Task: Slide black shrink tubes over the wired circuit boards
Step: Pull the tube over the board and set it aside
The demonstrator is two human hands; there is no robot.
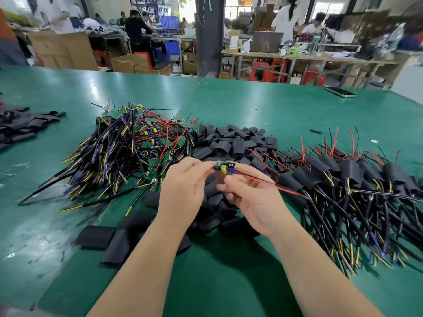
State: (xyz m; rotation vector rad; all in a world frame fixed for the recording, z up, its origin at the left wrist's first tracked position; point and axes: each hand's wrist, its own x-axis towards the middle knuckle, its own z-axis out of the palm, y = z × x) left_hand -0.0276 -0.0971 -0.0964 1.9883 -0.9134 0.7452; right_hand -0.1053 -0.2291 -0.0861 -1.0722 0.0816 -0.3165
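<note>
One board | bare, held above the tubes | left hand pinches its left end, right hand grips its wired end | step: board picked, unsleeved | next, likely: free a hand, fetch a tube, thread it over the wires

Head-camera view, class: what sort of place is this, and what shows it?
Probably an electronics assembly workshop. A green workbench holds heaps of wired circuit boards and black shrink tubes. The left hand and right hand hold one board. Other workers are at benches among cardboard boxes behind.
</note>
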